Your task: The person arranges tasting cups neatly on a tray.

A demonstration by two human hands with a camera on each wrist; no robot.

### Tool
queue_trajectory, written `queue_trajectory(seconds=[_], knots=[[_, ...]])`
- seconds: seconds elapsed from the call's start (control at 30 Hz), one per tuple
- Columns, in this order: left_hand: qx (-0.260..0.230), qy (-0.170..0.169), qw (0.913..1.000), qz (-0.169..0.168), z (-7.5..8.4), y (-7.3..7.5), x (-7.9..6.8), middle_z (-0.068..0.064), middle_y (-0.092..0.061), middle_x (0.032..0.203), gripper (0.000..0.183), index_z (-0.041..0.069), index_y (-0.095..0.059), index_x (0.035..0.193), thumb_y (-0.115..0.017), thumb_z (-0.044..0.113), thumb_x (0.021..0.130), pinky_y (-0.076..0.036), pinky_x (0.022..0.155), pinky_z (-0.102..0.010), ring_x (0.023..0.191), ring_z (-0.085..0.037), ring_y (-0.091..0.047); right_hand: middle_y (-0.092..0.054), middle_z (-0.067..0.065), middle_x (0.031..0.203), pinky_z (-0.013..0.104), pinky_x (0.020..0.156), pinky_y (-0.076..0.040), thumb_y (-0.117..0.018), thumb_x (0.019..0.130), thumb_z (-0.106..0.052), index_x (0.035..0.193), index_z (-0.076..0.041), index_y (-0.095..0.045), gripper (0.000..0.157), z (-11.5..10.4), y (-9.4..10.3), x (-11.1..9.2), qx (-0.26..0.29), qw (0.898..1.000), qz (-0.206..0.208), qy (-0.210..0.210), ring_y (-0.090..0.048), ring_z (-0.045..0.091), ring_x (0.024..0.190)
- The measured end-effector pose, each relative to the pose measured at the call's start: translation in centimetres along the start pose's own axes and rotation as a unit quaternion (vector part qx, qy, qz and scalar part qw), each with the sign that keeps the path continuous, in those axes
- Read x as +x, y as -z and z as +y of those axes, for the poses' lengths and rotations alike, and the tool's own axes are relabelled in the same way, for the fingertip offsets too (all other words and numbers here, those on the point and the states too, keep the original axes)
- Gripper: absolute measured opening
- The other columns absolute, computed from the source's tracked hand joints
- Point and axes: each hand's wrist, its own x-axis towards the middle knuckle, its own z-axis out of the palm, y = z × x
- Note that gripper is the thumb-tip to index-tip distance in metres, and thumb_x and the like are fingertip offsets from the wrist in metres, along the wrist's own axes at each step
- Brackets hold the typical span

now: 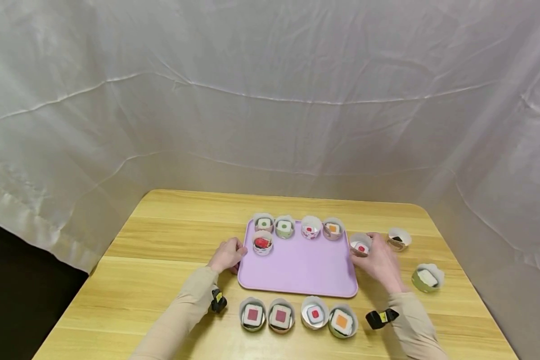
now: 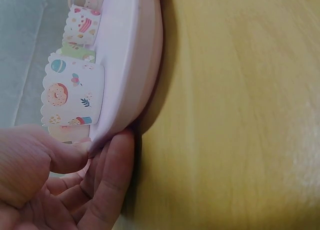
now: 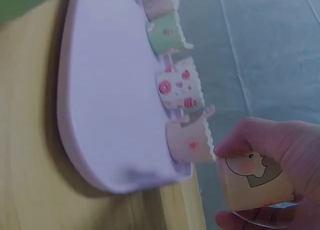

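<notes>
Left hand (image 1: 227, 255) pinches the tray (image 1: 299, 267), right hand (image 1: 381, 262) grips a paper cup (image 3: 255, 187), perhaps lifted; loading seemingly calls for level placing.

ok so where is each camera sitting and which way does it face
Head: worn on the head, facing forward and down over the table and purple tray; left hand, right hand and sleeved forearms show.
Left wrist: on that wrist, facing the tray's edge pinched by the left hand; only part of that hand shows.
Right wrist: on that wrist, facing the held cup and the tray; only part of the right hand shows.
Shared: both wrist views show the tray with paper cups standing on it.
</notes>
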Motion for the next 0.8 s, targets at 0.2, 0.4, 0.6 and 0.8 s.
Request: queue_trajectory(seconds=[0.2,0.4,0.6,0.8], knots=[[0.001,-0.002,1.0000,-0.002,0.0,0.0,0.0,-0.012,-0.062,0.076,0.017,0.001,-0.056,0.096,-0.054,0.016,0.104,-0.057,0.048,-0.028,0.056,-0.018,-0.062,-0.058,0.035,0.125,0.061,0.095,-0.052,-0.083,0.076,-0.022,0.136,0.010,-0.042,0.080,-1.2,-0.9,0.0,0.023,0.999,-0.040,0.013,-0.061,0.047,0.112],[-0.003,-0.002,1.0000,-0.004,-0.1,0.0,0.1,-0.012,-0.062,0.076,0.017,0.001,-0.055,0.096,-0.054,0.016,0.103,-0.058,0.049,-0.029,0.056,-0.018,-0.062,-0.060,0.032,0.125,0.059,0.094,-0.053,-0.084,0.078,-0.025,0.136,0.008,-0.044,0.078,-2.2,-1.3,0.1,0.013,0.998,-0.050,0.034,-0.062,0.046,0.112],[-0.007,-0.003,1.0000,-0.003,-0.1,0.0,0.1,-0.012,-0.062,0.075,0.017,0.001,-0.055,0.095,-0.054,0.015,0.103,-0.058,0.048,-0.029,0.055,-0.018,-0.062,-0.062,0.031,0.124,0.058,0.093,-0.055,-0.084,0.078,-0.026,0.136,0.010,-0.043,0.079,-3.1,-1.6,0.1,0.007,0.997,-0.062,0.055,-0.063,0.044,0.110],[-0.009,-0.007,0.9999,-0.001,-0.1,0.0,0.0,-0.012,-0.062,0.074,0.016,0.000,-0.055,0.094,-0.054,0.014,0.103,-0.058,0.048,-0.029,0.054,-0.017,-0.062,-0.064,0.028,0.119,0.055,0.090,-0.058,-0.085,0.076,-0.024,0.131,0.009,-0.047,0.075,-4.3,-1.7,0.4,0.009,0.995,-0.067,0.077,-0.065,0.041,0.105]])
